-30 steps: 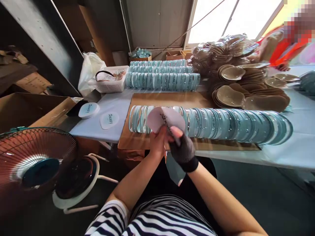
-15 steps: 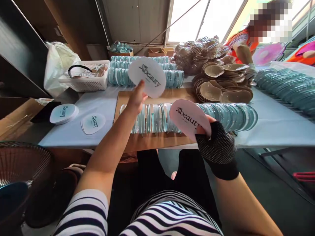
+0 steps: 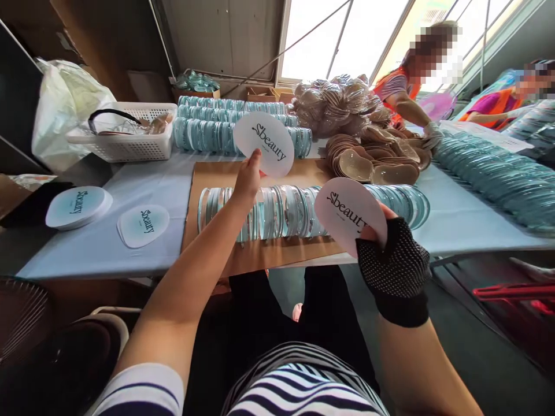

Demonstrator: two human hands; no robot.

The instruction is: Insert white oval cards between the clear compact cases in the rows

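My bare left hand (image 3: 249, 176) pinches a white rounded printed card (image 3: 264, 144), raised above the table with its lettering facing me. In my right hand (image 3: 392, 268), which wears a black fingerless mesh glove, is a second printed card (image 3: 344, 211), tilted, with the fingers covering part of its right edge. Below and behind both cards, a row of clear bluish plastic pieces (image 3: 286, 211) stands on edge on a brown cardboard sheet (image 3: 229, 263). Two more lots of the same cards lie at the left: a thick stack (image 3: 78, 205) and a thin pile (image 3: 143, 226).
Behind stand more rows of bluish pieces (image 3: 203, 136) and a white basket (image 3: 143, 150). Brown shaped pieces (image 3: 353, 164) are heaped at the back right. A co-worker's gloved hand (image 3: 432, 136) is beside them, near a long bluish stack (image 3: 498, 173).
The view has swung to the right, so the table things sit further left. Both hands still hold their cards, nearly in place. The co-worker's arm now reaches out toward the bluish stack.
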